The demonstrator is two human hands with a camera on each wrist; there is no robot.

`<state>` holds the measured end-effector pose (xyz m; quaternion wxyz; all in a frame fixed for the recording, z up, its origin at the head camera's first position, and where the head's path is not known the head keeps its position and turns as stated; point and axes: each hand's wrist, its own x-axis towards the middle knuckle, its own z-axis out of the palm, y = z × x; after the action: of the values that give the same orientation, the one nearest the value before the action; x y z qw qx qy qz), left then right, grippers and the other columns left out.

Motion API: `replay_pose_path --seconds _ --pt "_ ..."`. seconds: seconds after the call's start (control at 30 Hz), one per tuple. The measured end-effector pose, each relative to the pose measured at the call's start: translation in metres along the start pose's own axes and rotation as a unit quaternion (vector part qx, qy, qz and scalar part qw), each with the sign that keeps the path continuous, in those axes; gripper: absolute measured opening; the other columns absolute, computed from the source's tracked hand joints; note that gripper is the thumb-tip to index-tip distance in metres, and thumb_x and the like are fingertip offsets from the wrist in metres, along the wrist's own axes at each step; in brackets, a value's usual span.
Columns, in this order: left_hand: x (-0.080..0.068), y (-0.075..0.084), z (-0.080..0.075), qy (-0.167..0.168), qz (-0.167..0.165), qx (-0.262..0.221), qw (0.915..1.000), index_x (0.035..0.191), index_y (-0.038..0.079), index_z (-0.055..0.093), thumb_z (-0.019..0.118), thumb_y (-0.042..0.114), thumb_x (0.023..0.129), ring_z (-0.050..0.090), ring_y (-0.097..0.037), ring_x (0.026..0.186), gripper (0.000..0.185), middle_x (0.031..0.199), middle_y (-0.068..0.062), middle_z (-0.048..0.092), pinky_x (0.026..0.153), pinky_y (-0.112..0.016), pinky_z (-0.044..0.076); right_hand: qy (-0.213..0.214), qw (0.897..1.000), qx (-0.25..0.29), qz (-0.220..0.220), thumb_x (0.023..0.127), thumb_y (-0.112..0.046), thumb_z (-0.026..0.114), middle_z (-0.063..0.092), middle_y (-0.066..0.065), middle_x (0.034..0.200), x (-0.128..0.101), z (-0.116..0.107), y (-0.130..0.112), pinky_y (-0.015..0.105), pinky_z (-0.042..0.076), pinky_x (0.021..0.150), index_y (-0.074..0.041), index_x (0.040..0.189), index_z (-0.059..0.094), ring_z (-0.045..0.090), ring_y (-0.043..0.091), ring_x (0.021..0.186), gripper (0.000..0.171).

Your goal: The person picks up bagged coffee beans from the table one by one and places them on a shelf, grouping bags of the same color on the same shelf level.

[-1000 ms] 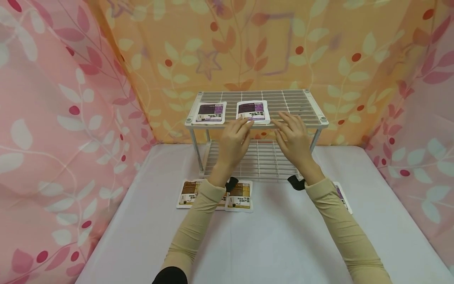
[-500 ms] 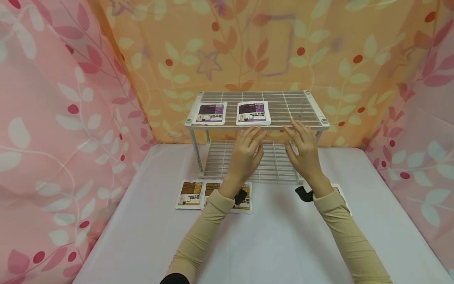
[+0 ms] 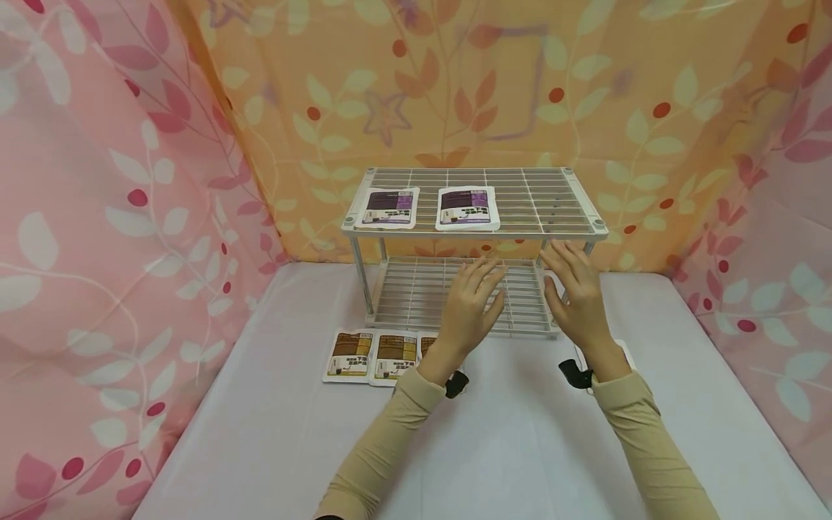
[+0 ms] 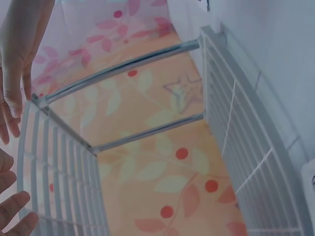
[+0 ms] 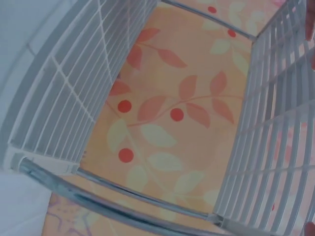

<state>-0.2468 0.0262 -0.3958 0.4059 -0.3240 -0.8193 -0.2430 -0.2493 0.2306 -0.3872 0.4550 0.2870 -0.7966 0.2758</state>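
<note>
- Two purple packets (image 3: 391,209) lie flat and apart, labels up, along the near edge of the top shelf of the rack (image 3: 422,234), probably so they read easily.
- Brown packets (image 3: 348,357) sit in a row on the desk (image 3: 507,448), near and left, likely for easy reach.
- Left hand (image 3: 473,300) and right hand (image 3: 577,300): near the rack, fingers loosely extended, holding nothing.
- Wrist views show posts (image 5: 59,187) closely; only the head view shows labels.
</note>
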Motion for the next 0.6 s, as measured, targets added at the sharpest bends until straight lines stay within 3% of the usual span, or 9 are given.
replay_pose_path --seconds 0.23,0.6 --pt "-0.013 0.009 0.016 -0.018 -0.01 0.004 0.9998 0.124 0.013 0.058 0.061 0.023 0.088 0.045 -0.022 0.126 0.037 0.13 -0.006 0.055 0.11 -0.04 0.029 0.0 1.0 0.013 -0.002 0.087 -0.006 0.05 0.049 0.016 0.135 -0.014 -0.008 0.008 0.047 0.025 0.11 -0.002 0.123 0.058 0.037 0.038 0.129 0.037" --pt "-0.032 0.028 0.038 -0.058 -0.029 -0.028 0.9975 0.125 0.013 0.056 0.06 0.024 0.089 0.045 -0.022 0.125 0.038 0.13 -0.006 0.053 0.107 -0.042 0.033 -0.024 0.998 0.02 0.054 0.08 0.007 0.056 0.056 0.019 0.125 -0.041 -0.018 0.022 0.048 0.027 0.109 -0.004 0.119 0.061 0.041 0.043 0.123 0.041"
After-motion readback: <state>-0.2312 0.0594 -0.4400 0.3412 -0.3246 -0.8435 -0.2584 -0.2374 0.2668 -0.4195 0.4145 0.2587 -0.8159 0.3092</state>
